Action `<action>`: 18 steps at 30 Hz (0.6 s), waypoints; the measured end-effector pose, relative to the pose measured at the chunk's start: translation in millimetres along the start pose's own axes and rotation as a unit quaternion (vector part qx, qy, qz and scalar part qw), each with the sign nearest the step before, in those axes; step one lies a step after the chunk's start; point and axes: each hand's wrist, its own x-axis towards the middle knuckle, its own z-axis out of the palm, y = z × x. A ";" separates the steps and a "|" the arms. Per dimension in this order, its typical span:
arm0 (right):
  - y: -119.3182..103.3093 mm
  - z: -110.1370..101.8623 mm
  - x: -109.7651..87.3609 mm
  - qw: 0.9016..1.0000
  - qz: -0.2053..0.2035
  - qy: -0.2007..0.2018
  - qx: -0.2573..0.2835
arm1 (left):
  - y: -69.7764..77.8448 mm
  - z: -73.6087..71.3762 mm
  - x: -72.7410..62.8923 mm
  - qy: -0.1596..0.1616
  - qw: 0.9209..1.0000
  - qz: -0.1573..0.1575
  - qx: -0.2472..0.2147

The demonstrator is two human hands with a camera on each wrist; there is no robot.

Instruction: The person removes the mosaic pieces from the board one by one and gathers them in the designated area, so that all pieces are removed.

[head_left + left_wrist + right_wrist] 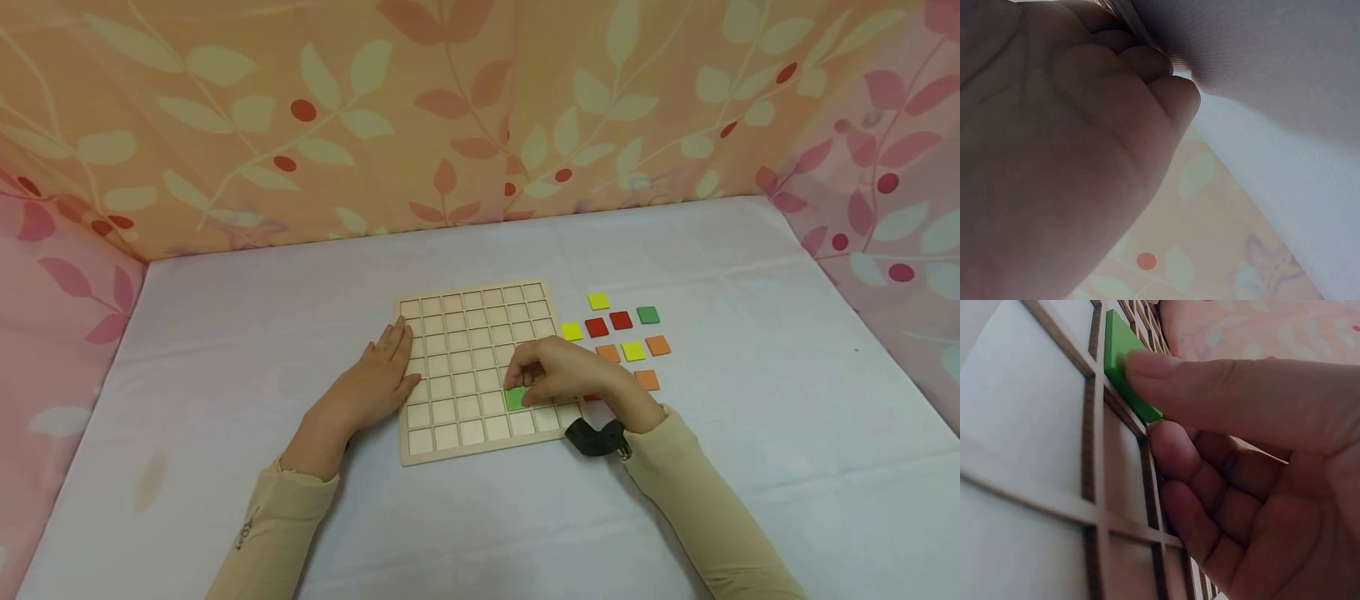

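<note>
A pale wooden grid board (460, 362) with square cells lies on the table. My left hand (371, 387) rests along its left edge, fingers straight; the left wrist view shows mostly the palm (1085, 144). Over the board's lower right part, my right hand (558, 367) pinches a green square tile (516, 397). In the right wrist view the thumb (1154, 365) presses on this green tile (1121, 337), which sits tilted against the grid strips. The other right fingers (1179, 456) are curled beside the board.
Right of the board lie several loose square tiles: yellow (597, 301), red (621, 320), green (648, 315) and orange (647, 380). A red one is partly hidden under the right forearm. A black strap piece (595, 437) hangs at the right wrist. Patterned cloth walls (465, 108) surround the white table (285, 317).
</note>
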 end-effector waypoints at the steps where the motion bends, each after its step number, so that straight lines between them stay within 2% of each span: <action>1: -0.2 -0.1 0.0 1.000 0.000 -0.001 0.001 | 0.1 -0.2 -0.1 0.000 1.000 0.000 0.000; 9: -1.6 -2.4 -0.5 1.000 -0.015 -0.005 -0.003 | 0.3 -0.5 -0.4 0.000 1.000 0.001 -0.002; 18: 0.1 -2.8 -0.6 0.999 -0.026 -0.008 0.018 | -0.4 0.4 -0.3 0.003 1.000 0.002 0.000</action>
